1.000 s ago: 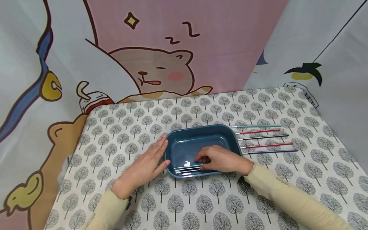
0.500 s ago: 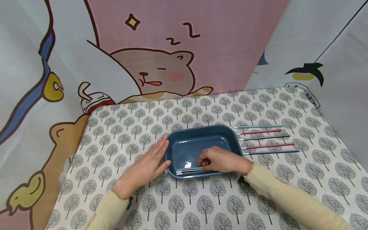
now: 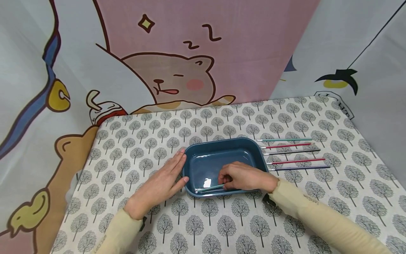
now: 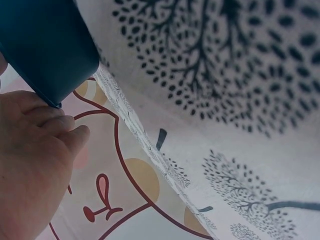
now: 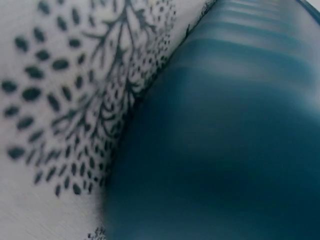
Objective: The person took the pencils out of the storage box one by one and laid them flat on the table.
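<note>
A dark blue rectangular dish [image 3: 207, 150] stands on the table. My left hand [image 3: 157, 185] lies with fairly straight fingers against its left side, the fingertips at the rim; the left wrist view shows these fingers touching the dish [image 4: 50, 45]. Inside the dish, my right hand [image 3: 242, 176] pinches a thin green pencil [image 3: 211, 187] between thumb and fingers. That pencil slants, its left end low near the dish's front left corner. At least one darker pencil [image 3: 215, 191] lies beneath it along the front wall, partly hidden. In the right wrist view only the dish's outer wall [image 5: 225, 140] and cloth show.
Right of the dish several pencils lie roughly parallel on the cloth: a green one [image 3: 285, 140], two red ones [image 3: 296, 161], a black one [image 3: 293, 152] and a dark blue one [image 3: 299, 168]. Tree-print cloth [image 3: 209, 225] covers the table. Cartoon-printed curtains [image 3: 253, 53] hang behind and beside it.
The green pencil in the dish, earlier lying parallel to the others there, now slants with its right end raised in my right hand. My left hand has stayed against the dish.
</note>
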